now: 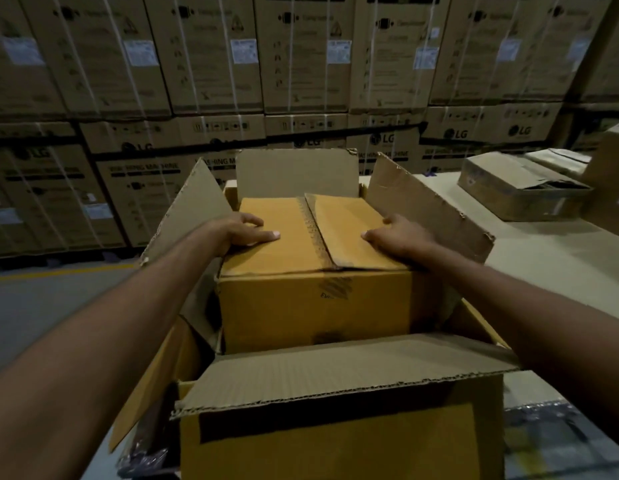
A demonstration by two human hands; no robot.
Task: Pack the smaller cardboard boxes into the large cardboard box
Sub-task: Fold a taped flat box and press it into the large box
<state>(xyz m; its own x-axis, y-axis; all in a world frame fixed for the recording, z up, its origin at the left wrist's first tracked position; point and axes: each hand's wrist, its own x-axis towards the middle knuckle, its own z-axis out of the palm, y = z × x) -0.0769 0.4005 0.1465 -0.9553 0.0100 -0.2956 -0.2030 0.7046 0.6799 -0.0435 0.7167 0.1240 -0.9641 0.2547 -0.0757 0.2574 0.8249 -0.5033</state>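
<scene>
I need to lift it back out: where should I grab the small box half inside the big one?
Probably from above, at the upper side edges of the small box, where the left hand and right hand grip it. It stands upright in the large box, whose walls and raised flaps block its lower sides.

Centre frame: large cardboard box (335, 441), flaps open. Inside, standing above its rim: smaller cardboard box (311, 306), top seam taped. Gripped at top side edges by left hand (244, 232) and right hand (399, 239). Upper right: worn carton (519, 188) on tabletop (543, 258). Upper frame: stacked cartons (301, 57).
</scene>
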